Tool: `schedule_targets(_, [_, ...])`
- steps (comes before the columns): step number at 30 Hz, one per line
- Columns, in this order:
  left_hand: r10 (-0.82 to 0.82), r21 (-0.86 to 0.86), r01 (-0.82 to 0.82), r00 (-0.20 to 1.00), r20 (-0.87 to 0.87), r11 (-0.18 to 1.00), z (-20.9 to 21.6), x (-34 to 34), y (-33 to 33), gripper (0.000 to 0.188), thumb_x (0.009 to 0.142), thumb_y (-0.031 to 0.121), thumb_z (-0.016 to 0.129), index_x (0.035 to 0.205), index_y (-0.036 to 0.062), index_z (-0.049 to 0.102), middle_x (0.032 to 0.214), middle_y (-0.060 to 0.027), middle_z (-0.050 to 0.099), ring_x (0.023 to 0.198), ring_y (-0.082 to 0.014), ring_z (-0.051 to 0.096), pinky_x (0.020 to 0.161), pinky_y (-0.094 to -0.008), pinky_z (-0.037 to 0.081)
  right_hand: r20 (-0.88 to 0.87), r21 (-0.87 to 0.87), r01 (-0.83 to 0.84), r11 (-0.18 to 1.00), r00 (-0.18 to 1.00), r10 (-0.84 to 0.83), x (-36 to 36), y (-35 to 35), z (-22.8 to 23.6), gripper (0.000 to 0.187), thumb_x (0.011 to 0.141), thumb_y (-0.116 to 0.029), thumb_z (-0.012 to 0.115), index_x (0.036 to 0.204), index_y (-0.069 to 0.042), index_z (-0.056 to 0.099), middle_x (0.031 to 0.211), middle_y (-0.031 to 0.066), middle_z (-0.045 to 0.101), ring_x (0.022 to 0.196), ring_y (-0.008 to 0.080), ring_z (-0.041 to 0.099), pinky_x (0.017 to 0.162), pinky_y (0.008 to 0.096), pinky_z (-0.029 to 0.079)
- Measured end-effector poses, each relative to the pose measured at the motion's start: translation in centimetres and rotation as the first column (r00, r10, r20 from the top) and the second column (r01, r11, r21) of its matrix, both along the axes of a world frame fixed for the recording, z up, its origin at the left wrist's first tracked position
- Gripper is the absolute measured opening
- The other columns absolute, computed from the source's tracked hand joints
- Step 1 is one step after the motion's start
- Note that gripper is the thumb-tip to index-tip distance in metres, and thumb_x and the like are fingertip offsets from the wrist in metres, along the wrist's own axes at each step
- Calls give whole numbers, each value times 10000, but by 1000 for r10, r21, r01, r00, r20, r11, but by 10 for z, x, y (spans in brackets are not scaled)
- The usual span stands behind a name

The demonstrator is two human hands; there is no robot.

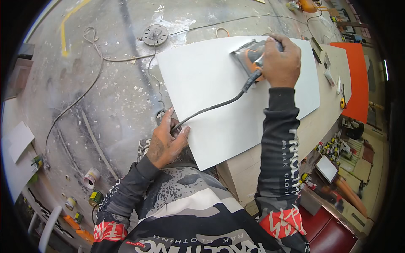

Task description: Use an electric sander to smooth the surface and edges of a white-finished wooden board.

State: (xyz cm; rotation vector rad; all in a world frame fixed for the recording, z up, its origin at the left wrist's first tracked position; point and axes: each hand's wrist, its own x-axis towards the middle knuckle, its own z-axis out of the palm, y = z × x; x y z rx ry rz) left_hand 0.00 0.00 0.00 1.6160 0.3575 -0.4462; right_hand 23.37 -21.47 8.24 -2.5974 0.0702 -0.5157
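Two hands are seen at work over a large white panel [228, 130], which is laid at a slant on a cream-coloured work surface [291, 130]. The panel is crossed by a black cord [215, 104], trailed from the sander [248, 59] to the near left edge. Along the right side, the work surface is occupied by dark strips [316, 49], a scraper [329, 77], a white tube [338, 85] and a yellow-and-black tool [343, 103], all lying clear of the panel. Farther right, an orange-red sheet [357, 80] is seen.

On the left, the grey floor [122, 88] is marked with pale spatters and dark streaks. A grey cable [100, 72] is looped across it, and a round grey disc [155, 35] is set beyond the panel's far left corner. Nearer the body, a pinkish-white can [91, 178] is tipped over, with a green can [96, 197] beside it.

The sander is placed on the panel near the far edge. Its body is coloured grey and black with orange trim and is dulled by pale dust; whether its pad is pressed fully flat cannot be told. The top of the sander is gripped by the right hand [283, 61], with the fingers wrapped over it. The cord is held between the thumb and fingers of the left hand [166, 143], just beside the panel's left edge; how firmly cannot be told. The panel's face is seen as smooth, with soft grey shading around the sander.
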Motion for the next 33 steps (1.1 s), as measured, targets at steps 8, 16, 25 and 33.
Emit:
schedule_targets(8, [4,-20,-2,994,111,1000,-9,0,-10,669,968,117,661,1524,-66,337,1030,-99,652,880,-116,563,824,-280,487,-58,-102,183,978,980,-189,56,-96,-3,366,843,-394,642,1131,-208,769,1256,150,631,1123,351,637,1021,425,488])
schedule_targets(16, [-65,-80,67,998,25,995,-3,-10,22,585,963,100,647,1485,-47,427,1036,-63,646,915,-119,583,850,-269,492,-22,9,59,998,998,-59,3,-32,-10,294,863,-315,651,1090,-174,773,1232,131,639,1126,319,636,1009,401,493])
schedule_targets(25, [9,-94,-4,998,58,996,-6,-13,35,411,978,73,611,1367,-47,552,971,-97,673,746,-119,686,698,-261,537,75,-3,-147,989,986,147,-47,46,-1,257,866,-264,659,1057,-129,765,1200,128,623,1104,377,582,956,467,503])
schedule_targets(33, [28,-129,-18,996,79,991,-13,-19,34,405,959,15,588,1356,-58,552,972,-114,669,734,-147,715,697,-261,553,135,-34,-264,964,954,267,-84,83,3,231,829,-190,672,1032,-112,748,1181,176,606,1095,398,574,915,488,518])
